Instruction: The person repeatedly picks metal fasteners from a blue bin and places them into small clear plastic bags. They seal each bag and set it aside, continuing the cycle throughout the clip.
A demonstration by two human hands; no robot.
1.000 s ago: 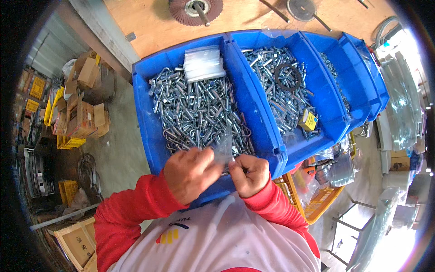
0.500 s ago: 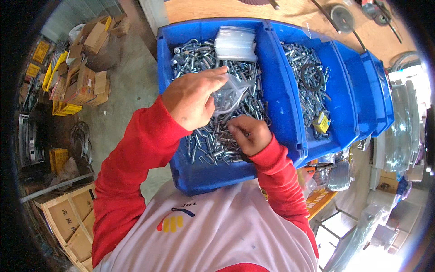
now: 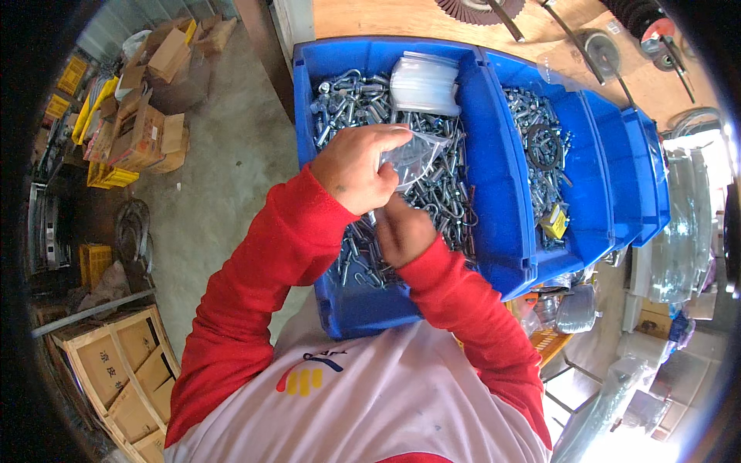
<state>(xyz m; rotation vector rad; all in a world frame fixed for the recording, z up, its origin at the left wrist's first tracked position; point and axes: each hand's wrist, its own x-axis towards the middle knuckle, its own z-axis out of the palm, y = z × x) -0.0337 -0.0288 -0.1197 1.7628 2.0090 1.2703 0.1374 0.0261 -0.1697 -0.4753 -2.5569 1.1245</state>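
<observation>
My left hand (image 3: 361, 168) is closed on a clear plastic bag (image 3: 421, 158), thumb and fingers gripping its near edge above the first blue bin (image 3: 494, 174). Just below and touching that grip is my right hand (image 3: 407, 230), its curled fingers blurred and partly covered by the left. A shiny metal bit shows beside those fingers, too smeared to name. Loose hook bolts and other metal bolts (image 3: 448, 204) fill the bin under both hands. At the bin's far end, a stack of clear plastic bags (image 3: 424, 83) lies on the bolts.
A second blue bin (image 3: 579, 185) on the right holds more bolts, a black ring (image 3: 544, 147) and a small yellow box (image 3: 554, 221). More blue bins follow. Abrasive discs (image 3: 478, 9) lie on the wooden board (image 3: 386, 19). Cardboard boxes (image 3: 139, 143) and a wooden crate (image 3: 116, 370) stand left.
My right hand has risen from the bolts toward the bag at my left hand. The bins and both arms have shifted rightward in the view.
</observation>
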